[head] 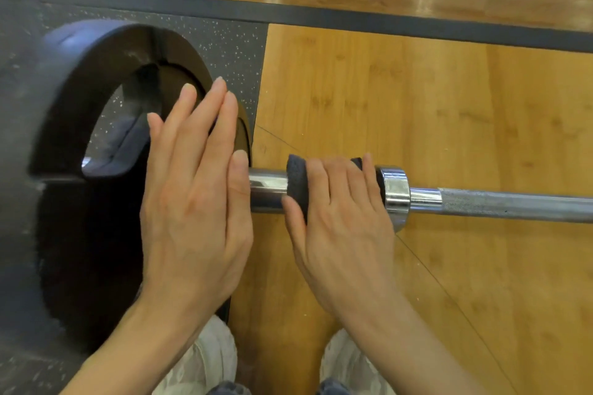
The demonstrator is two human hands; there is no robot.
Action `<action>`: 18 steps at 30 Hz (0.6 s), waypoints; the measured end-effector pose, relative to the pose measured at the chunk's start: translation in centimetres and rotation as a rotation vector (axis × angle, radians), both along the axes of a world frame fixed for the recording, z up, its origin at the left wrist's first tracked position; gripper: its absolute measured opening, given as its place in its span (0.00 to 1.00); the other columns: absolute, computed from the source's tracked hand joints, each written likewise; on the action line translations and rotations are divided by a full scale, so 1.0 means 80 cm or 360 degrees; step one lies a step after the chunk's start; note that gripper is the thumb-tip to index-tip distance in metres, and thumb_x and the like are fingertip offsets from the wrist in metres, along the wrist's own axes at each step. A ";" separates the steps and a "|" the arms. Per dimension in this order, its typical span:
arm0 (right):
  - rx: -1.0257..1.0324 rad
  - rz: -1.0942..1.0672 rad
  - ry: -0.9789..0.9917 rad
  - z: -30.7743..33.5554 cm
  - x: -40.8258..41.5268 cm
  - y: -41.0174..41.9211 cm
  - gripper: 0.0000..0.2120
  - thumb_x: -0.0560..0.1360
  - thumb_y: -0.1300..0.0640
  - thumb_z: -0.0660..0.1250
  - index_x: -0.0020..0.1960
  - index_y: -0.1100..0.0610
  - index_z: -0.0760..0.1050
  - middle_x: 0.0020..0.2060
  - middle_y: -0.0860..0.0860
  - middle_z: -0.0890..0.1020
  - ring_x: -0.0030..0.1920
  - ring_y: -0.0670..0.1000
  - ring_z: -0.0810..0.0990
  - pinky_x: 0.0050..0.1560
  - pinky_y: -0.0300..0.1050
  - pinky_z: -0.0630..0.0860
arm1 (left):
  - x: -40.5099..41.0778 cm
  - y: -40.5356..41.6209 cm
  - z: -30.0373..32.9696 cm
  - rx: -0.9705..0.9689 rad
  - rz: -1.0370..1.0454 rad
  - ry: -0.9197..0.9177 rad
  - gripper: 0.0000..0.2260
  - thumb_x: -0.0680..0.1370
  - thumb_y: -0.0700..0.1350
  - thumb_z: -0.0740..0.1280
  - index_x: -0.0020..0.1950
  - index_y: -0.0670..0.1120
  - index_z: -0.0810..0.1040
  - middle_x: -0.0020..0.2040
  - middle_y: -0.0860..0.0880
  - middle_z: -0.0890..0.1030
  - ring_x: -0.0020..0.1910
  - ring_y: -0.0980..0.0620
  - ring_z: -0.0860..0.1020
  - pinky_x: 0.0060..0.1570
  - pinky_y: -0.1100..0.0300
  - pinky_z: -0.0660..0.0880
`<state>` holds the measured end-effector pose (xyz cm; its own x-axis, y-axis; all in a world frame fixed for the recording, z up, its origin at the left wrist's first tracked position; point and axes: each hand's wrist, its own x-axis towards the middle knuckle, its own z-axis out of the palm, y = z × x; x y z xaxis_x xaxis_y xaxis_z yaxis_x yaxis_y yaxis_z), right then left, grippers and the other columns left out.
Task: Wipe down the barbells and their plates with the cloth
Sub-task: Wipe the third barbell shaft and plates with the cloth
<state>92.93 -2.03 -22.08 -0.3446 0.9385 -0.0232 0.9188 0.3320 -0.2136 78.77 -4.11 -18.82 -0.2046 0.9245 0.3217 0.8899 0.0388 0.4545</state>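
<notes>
Nearest the camera, two pale shoes (205, 359) stand on the floor below the wrists. Above them the left hand (192, 202) lies flat against the inner face of the black plate (83, 125), fingers straight and close together, holding nothing. The right hand (340, 218) curls its fingers over a dark cloth (296, 183) wrapped on the shiny sleeve of the bar (513, 205), between the left thumb and the chrome collar (396, 196) just beyond the right fingertips. By my reading, the sleeve is being wiped now; whether the plate has been cleaned cannot be told, and the long knurled shaft past the collar looks yet to be done. Beyond the fingers lie a speckled mat (231, 42) and wooden floor (417, 106).
</notes>
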 end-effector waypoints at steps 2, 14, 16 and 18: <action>-0.0216 0.0058 -0.0183 0.018 -0.013 0.046 0.16 0.83 0.51 0.54 0.57 0.59 0.76 0.36 0.54 0.75 0.39 0.58 0.76 0.49 0.54 0.77 | 0.000 0.001 0.000 -0.0007 0.0003 0.0007 0.21 0.85 0.42 0.51 0.77 0.35 0.65 0.77 0.41 0.66 0.79 0.44 0.58 0.79 0.56 0.43; 0.0300 -0.0061 0.0093 -0.030 0.001 0.003 0.27 0.84 0.42 0.54 0.65 0.63 0.76 0.58 0.61 0.80 0.61 0.61 0.78 0.72 0.56 0.66 | -0.004 0.021 0.003 -0.0005 0.0001 0.0074 0.21 0.86 0.43 0.51 0.76 0.35 0.66 0.76 0.40 0.68 0.79 0.44 0.59 0.79 0.59 0.43; 0.0427 -0.0179 0.0054 -0.027 -0.022 0.048 0.24 0.82 0.43 0.57 0.40 0.58 0.81 0.33 0.56 0.80 0.34 0.56 0.74 0.43 0.51 0.71 | -0.006 0.030 0.003 -0.0025 0.0018 0.0091 0.21 0.86 0.44 0.50 0.76 0.35 0.66 0.76 0.41 0.68 0.79 0.44 0.59 0.79 0.61 0.42; 0.0503 -0.0308 0.0143 -0.018 -0.031 0.075 0.25 0.79 0.46 0.63 0.27 0.56 0.74 0.22 0.53 0.74 0.26 0.53 0.62 0.34 0.45 0.60 | -0.009 0.042 0.004 -0.0050 0.0041 0.0111 0.22 0.86 0.45 0.50 0.77 0.36 0.66 0.77 0.42 0.67 0.79 0.46 0.58 0.77 0.64 0.40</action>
<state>90.48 3.98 -23.54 -0.1479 0.9423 0.3003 0.9531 0.2168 -0.2110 78.05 -0.72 -18.53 -0.2067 0.9291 0.3068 0.9179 0.0757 0.3895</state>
